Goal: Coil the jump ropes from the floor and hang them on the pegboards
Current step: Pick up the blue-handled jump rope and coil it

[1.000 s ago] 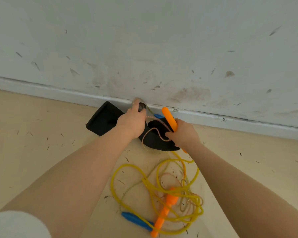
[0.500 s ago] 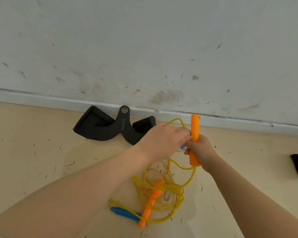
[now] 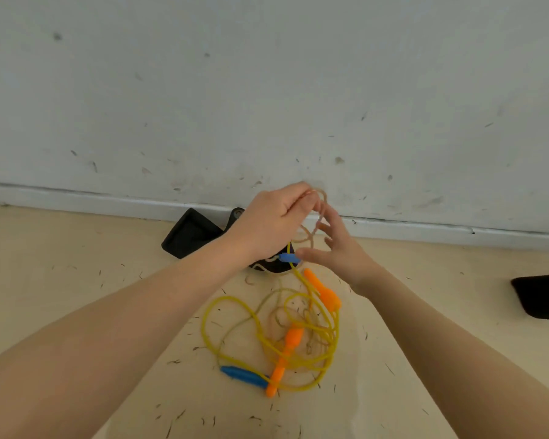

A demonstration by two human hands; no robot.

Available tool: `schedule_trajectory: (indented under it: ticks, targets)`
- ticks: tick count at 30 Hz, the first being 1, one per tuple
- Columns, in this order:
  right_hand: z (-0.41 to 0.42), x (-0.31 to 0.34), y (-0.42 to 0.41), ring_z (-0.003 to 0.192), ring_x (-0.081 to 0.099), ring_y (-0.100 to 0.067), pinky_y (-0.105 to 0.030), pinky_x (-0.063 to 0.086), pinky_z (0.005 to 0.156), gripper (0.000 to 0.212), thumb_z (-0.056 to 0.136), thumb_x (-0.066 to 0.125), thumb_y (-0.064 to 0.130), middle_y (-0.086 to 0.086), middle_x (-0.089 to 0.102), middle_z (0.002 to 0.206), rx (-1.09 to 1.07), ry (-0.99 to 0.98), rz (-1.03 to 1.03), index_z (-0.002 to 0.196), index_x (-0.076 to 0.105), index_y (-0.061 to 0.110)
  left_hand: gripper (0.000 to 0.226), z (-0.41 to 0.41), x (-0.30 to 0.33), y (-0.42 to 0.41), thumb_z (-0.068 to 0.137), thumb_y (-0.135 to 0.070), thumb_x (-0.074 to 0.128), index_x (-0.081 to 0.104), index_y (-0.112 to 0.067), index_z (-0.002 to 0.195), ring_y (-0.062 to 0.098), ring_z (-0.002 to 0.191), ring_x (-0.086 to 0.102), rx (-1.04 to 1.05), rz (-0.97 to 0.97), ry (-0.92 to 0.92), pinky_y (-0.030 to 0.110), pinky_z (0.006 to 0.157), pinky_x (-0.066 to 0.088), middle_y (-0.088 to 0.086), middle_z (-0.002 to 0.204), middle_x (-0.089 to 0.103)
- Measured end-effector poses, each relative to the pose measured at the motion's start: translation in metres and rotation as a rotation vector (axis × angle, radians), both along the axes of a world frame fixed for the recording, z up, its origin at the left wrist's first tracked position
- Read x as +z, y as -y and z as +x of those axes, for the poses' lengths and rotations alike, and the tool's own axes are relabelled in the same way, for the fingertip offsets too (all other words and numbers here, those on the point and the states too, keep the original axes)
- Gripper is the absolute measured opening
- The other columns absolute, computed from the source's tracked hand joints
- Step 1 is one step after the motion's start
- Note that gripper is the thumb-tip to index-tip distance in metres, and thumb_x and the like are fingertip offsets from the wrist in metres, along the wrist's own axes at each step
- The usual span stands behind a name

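My left hand is raised in front of the wall and pinches a loop of thin tan rope, whose blue handle dangles below it. My right hand is beside it with fingers spread, touching the tan loops and holding nothing. On the floor below lies a tangled yellow rope with two orange handles. A second blue handle lies at the tangle's near edge, with more tan rope mixed in.
A black curved object lies against the white baseboard behind my hands. Another black object sits on the floor at the right. The beige floor is strewn with small dark bits.
My right hand has let go of the orange handle, which now lies on the floor. My left hand has risen with the tan rope, and my right hand has opened beside it.
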State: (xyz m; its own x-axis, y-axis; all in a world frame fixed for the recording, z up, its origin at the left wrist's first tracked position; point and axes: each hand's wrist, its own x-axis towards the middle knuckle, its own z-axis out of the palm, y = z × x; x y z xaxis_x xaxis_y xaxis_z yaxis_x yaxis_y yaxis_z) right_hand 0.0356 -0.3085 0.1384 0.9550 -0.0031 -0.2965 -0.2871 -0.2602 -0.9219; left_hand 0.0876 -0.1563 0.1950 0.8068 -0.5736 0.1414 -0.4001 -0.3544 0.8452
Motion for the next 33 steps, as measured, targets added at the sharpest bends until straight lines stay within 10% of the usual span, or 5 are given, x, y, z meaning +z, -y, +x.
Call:
schedule_trajectory:
  ticks: [4, 7, 18, 24, 33]
  targets:
    - [0.011, 0.051, -0.031, 0.079, 0.067, -0.014, -0.025, 0.053, 0.08, 0.011, 0.093, 0.053, 0.011, -0.006, 0.067, 0.082, 0.188, 0.031, 0.105, 0.096, 0.063, 0.01, 0.013, -0.001, 0.031, -0.015, 0.092, -0.015, 0.052, 0.06, -0.024, 0.088, 0.01, 0.054, 0.049, 0.069, -0.033, 0.085, 0.017, 0.055, 0.045, 0.002, 0.059, 0.053]
    - [0.02, 0.093, -0.039, 0.038, 0.036, -0.011, -0.023, 0.038, 0.048, 0.029, 0.1, 0.036, 0.018, 0.001, 0.038, 0.048, -0.014, -0.026, 0.134, 0.077, 0.052, 0.01, 0.011, 0.008, 0.067, -0.034, 0.089, -0.009, 0.053, 0.06, -0.016, 0.094, 0.01, 0.051, 0.043, 0.205, 0.07, 0.291, 0.023, 0.058, 0.045, -0.006, 0.053, 0.04]
    - [0.04, 0.31, -0.033, 0.045, 0.023, -0.012, -0.025, 0.03, 0.057, 0.035, 0.099, 0.038, 0.036, 0.005, 0.028, 0.049, -0.508, -0.099, 0.481, 0.075, 0.05, 0.014, 0.05, 0.031, 0.259, -0.143, 0.093, -0.046, 0.045, 0.058, -0.003, 0.073, 0.02, 0.064, 0.049, 0.559, 0.22, -0.09, 0.03, 0.062, 0.037, 0.0, 0.062, 0.05]
    - [0.027, 0.418, -0.08, 0.05, 0.026, -0.011, -0.022, 0.031, 0.051, 0.019, 0.088, 0.063, 0.018, 0.002, 0.034, 0.057, -0.291, -0.238, 0.045, 0.075, 0.05, 0.013, 0.045, -0.002, 0.372, -0.174, 0.1, -0.034, 0.033, 0.058, -0.008, 0.074, 0.008, 0.037, 0.02, 0.42, -0.574, -0.698, 0.022, 0.047, 0.028, -0.007, 0.041, 0.028]
    - [0.004, 0.567, -0.103, 0.069, 0.061, -0.015, -0.027, 0.037, 0.071, 0.03, 0.086, 0.062, 0.04, -0.001, 0.055, 0.069, -0.191, -0.295, -0.165, 0.075, 0.052, 0.014, 0.033, -0.042, 0.538, -0.219, 0.101, -0.034, 0.033, 0.054, -0.026, 0.124, 0.005, 0.037, 0.028, 0.633, -1.216, -0.543, 0.015, 0.043, 0.03, -0.002, 0.121, 0.064]
